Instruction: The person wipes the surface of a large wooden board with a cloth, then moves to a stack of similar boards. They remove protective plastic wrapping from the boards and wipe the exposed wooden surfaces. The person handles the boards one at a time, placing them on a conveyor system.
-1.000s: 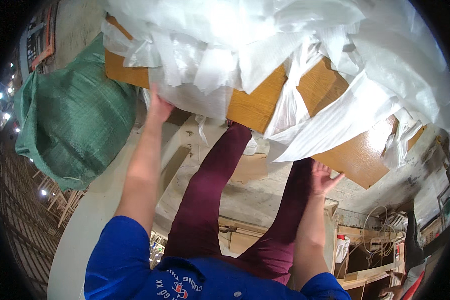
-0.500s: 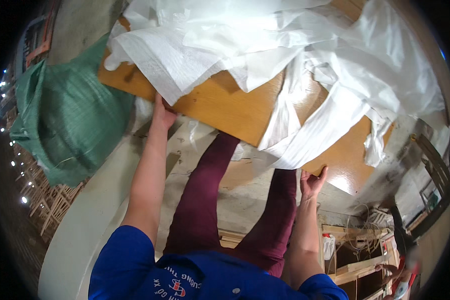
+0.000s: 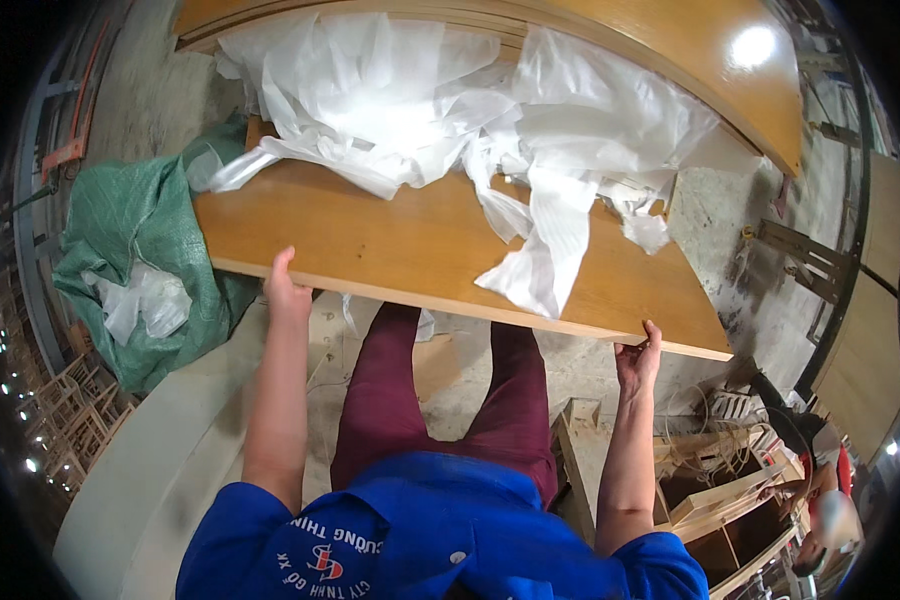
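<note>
A wide brown wooden board [image 3: 390, 245] lies across in front of me, its near edge toward my legs. My left hand [image 3: 287, 289] grips that edge near the left end, thumb on top and fingers hidden underneath. Near the right corner my right hand [image 3: 639, 357] holds the same edge, its thumb over the top. Crumpled white foam sheeting [image 3: 370, 110] covers the board's far part, and one strip [image 3: 550, 245] hangs down over the middle to the near edge.
Beyond the foam stands a stack of brown boards [image 3: 660, 40]. A green woven sack [image 3: 130, 230] with white foam scraps sits at the left, beside a pale curved surface [image 3: 160, 470]. Wooden frames [image 3: 710, 500] and another person [image 3: 832, 520] are at the lower right.
The board has levelled and its near edge now faces me. Much of the foam has slid back toward the far side, baring more wood. The stack behind has come into view.
</note>
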`<state>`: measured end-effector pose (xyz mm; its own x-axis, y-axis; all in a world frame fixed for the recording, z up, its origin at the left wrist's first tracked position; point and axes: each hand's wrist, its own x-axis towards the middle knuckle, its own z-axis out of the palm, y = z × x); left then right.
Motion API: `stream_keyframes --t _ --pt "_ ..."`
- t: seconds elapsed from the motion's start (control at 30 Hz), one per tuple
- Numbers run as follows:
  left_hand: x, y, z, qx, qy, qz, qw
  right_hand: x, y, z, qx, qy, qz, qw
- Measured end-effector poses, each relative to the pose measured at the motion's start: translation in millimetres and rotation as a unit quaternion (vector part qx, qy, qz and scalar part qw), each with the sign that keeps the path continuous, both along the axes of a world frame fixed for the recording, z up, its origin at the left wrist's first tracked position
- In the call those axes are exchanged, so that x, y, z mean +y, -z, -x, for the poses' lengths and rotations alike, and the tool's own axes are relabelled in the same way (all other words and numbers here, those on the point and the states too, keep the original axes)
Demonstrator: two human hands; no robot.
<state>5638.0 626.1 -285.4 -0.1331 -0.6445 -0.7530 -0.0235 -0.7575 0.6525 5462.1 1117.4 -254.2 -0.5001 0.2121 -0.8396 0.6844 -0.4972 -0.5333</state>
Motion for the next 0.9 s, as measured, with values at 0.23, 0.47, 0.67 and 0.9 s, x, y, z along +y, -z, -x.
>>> stream_keyframes --t 0.23,0.47,0.67,0.9 --pt "10.5 -35.3 3.4 -0.036 -0.006 -0.081 0.996 2.2 -20.7 3.6 -0.05 0.027 -0.035 0.998" --pt "-21.5 -31.8 -6.7 0.009 0.009 -0.093 0.996 -16.8 -7.6 -3.4 -0.038 0.087 0.116 0.989" --pt "-4.0 -60.6 -35.6 0.018 0.001 -0.066 0.998 7.2 -37.0 -41.0 -0.014 0.068 0.113 0.991" --pt "26.8 -173.9 -49.5 0.008 0.017 -0.045 0.999 49.4 -170.5 -74.0 0.044 0.069 0.055 0.995"
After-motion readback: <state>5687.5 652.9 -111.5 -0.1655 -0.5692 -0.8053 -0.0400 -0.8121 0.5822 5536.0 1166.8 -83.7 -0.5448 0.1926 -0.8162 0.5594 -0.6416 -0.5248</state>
